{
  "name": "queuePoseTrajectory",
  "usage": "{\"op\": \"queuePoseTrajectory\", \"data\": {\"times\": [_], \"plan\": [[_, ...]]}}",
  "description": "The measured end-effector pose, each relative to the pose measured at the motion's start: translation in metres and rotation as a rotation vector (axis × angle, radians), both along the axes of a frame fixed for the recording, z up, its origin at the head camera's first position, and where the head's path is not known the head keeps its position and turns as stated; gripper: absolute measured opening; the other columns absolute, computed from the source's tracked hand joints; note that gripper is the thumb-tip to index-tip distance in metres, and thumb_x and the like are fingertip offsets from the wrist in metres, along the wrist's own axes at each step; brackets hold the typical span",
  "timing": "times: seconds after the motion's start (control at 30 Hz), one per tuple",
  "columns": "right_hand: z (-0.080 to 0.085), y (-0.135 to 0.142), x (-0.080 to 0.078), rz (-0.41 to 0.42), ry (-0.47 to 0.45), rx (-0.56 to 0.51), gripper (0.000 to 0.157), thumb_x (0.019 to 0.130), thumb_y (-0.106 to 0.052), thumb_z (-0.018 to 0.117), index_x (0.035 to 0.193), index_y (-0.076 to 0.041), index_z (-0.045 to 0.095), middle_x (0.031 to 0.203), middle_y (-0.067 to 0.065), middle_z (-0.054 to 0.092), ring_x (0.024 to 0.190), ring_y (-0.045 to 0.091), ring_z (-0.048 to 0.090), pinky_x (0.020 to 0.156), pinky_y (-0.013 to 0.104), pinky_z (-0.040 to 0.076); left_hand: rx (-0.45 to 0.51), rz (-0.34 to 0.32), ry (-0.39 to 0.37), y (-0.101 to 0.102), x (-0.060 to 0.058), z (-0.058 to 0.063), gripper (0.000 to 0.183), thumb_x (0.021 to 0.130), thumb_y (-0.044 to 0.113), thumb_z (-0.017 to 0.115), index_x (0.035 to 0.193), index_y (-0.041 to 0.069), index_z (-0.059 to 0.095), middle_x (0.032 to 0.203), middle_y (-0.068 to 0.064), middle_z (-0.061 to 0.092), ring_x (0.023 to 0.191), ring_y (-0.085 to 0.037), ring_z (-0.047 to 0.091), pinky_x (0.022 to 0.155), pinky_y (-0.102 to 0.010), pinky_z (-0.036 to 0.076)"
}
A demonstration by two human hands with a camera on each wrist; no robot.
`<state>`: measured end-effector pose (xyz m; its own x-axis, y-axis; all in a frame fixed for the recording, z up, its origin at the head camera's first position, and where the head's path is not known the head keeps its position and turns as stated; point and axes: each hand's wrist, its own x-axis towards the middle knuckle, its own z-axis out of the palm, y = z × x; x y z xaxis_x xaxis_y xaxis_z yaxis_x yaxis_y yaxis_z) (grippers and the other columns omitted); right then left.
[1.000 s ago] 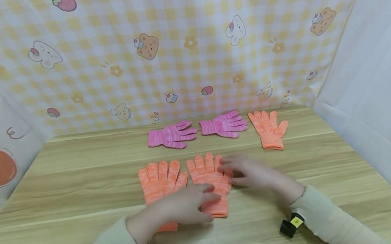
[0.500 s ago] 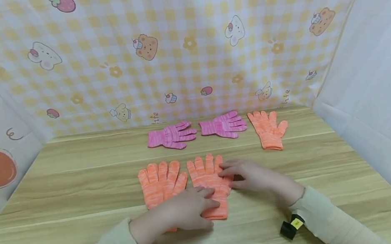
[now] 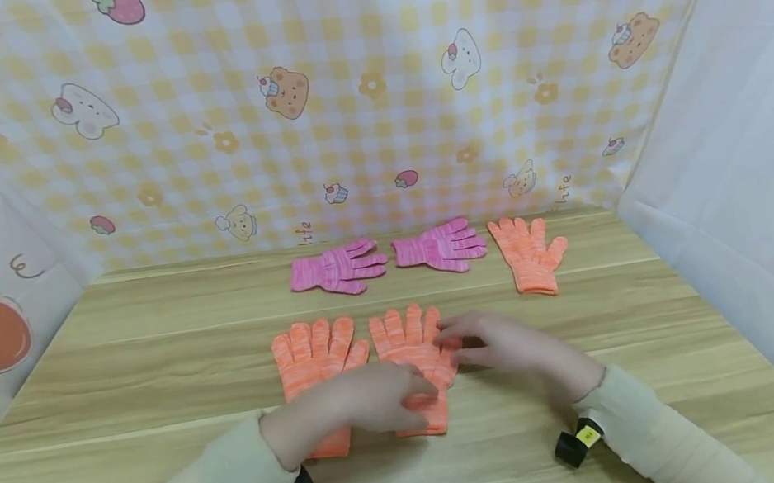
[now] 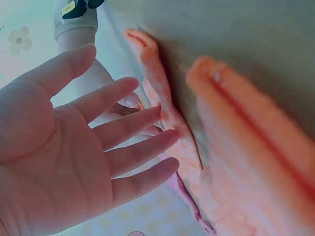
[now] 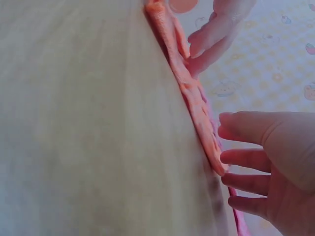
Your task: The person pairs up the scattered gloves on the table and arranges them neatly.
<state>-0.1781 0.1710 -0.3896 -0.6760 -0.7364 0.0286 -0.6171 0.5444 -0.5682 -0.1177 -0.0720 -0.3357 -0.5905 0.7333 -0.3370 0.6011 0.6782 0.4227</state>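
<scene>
Two orange knit gloves lie flat, side by side, near the middle of the table in the head view. My left hand [image 3: 380, 397] reaches across the left glove [image 3: 306, 362], with its fingers over the lower part of the right glove [image 3: 403, 348]. In the left wrist view its palm [image 4: 64, 152] shows bare and its fingers are spread, holding nothing. At the thumb side of the right glove is my right hand [image 3: 500, 344], fingertips right at the glove's edge. The right wrist view shows its fingers [image 5: 246, 184] loosely extended beside the orange fabric [image 5: 197, 113].
Along the back of the table lie two pink gloves, one left [image 3: 334, 268] and one right [image 3: 441, 248], fingers pointing right. A third orange glove [image 3: 530, 253] lies at the back right. A yellow checked cloth [image 3: 375, 110] hangs behind the wooden table [image 3: 148, 352].
My left hand has shifted slightly to the right over the glove, and its fingers have drawn closer together in the head view. The right hand and the gloves have hardly moved.
</scene>
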Motion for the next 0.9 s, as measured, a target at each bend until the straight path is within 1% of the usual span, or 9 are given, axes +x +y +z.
{"op": "queuePoseTrajectory", "data": {"times": [0.17,0.23,0.3,0.4,0.47,0.6,0.73,0.8,0.9], "plan": [[0.005,0.006,-0.005,-0.069,-0.051,-0.097,0.034,0.097,-0.021,0.058,0.128,-0.005,0.061,0.135,0.013,0.054,0.126,0.031,0.047,0.103,0.05,0.036,0.039,0.023,-0.042,0.004,-0.006,0.003,0.042,0.092,0.028,0.064,0.131,0.013,0.06,0.126,0.001,0.059,0.119,-0.014,0.051,0.097,-0.033,0.043],[0.009,0.009,-0.005,-0.121,-0.048,-0.123,0.033,0.097,-0.021,0.059,0.127,-0.006,0.061,0.132,0.01,0.056,0.125,0.03,0.048,0.101,0.05,0.039,0.056,0.032,-0.04,0.005,-0.009,0.003,0.042,0.092,0.027,0.064,0.131,0.012,0.06,0.123,0.001,0.061,0.113,-0.013,0.054,0.092,-0.032,0.045],[0.014,0.012,-0.006,-0.175,-0.026,-0.145,0.032,0.096,-0.02,0.06,0.125,-0.006,0.063,0.128,0.008,0.059,0.122,0.029,0.05,0.097,0.05,0.042,0.068,0.054,-0.044,0.007,-0.011,0.003,0.042,0.093,0.029,0.063,0.131,0.013,0.059,0.123,0.003,0.061,0.112,-0.012,0.054,0.091,-0.033,0.045],[0.023,0.018,-0.006,-0.258,0.013,-0.168,0.031,0.096,-0.019,0.061,0.123,-0.005,0.065,0.122,0.008,0.063,0.114,0.029,0.056,0.091,0.049,0.047,0.098,0.097,-0.062,0.01,-0.015,0.004,0.043,0.094,0.032,0.061,0.133,0.013,0.057,0.125,0.004,0.06,0.114,-0.014,0.054,0.091,-0.036,0.046],[0.029,0.021,-0.006,-0.304,0.022,-0.188,0.03,0.095,-0.019,0.061,0.121,-0.004,0.065,0.117,0.01,0.066,0.105,0.028,0.06,0.086,0.047,0.05,0.122,0.129,-0.081,0.013,-0.018,0.005,0.045,0.095,0.034,0.059,0.135,0.013,0.055,0.129,0.003,0.058,0.119,-0.017,0.052,0.093,-0.038,0.045],[0.035,0.029,-0.009,-0.381,0.005,-0.225,0.029,0.097,-0.021,0.059,0.119,-0.003,0.067,0.111,0.013,0.067,0.096,0.023,0.064,0.077,0.04,0.054,0.182,0.165,-0.089,0.019,-0.025,0.008,0.044,0.096,0.032,0.058,0.134,0.011,0.056,0.126,-0.002,0.059,0.112,-0.021,0.057,0.086,-0.037,0.049],[0.039,0.037,-0.013,-0.432,0.0,-0.261,0.029,0.098,-0.021,0.058,0.117,-0.002,0.067,0.11,0.014,0.068,0.097,0.024,0.064,0.079,0.041,0.053,0.241,0.208,-0.091,0.026,-0.034,0.01,0.039,0.095,0.029,0.059,0.13,0.011,0.059,0.114,-0.003,0.063,0.102,-0.02,0.06,0.075,-0.032,0.051],[0.04,0.041,-0.015,-0.465,-0.018,-0.28,0.03,0.098,-0.023,0.058,0.117,-0.002,0.067,0.111,0.015,0.067,0.099,0.025,0.064,0.081,0.042,0.052,0.283,0.237,-0.096,0.03,-0.039,0.011,0.038,0.095,0.028,0.06,0.129,0.01,0.06,0.11,-0.002,0.064,0.1,-0.019,0.061,0.074,-0.031,0.051],[0.043,0.047,-0.018,-0.509,-0.053,-0.311,0.031,0.098,-0.023,0.057,0.118,-0.001,0.066,0.11,0.018,0.067,0.101,0.027,0.063,0.082,0.045,0.052,0.335,0.284,-0.108,0.036,-0.046,0.013,0.038,0.095,0.028,0.06,0.128,0.01,0.06,0.108,-0.002,0.065,0.099,-0.017,0.06,0.078,-0.032,0.05]]}}
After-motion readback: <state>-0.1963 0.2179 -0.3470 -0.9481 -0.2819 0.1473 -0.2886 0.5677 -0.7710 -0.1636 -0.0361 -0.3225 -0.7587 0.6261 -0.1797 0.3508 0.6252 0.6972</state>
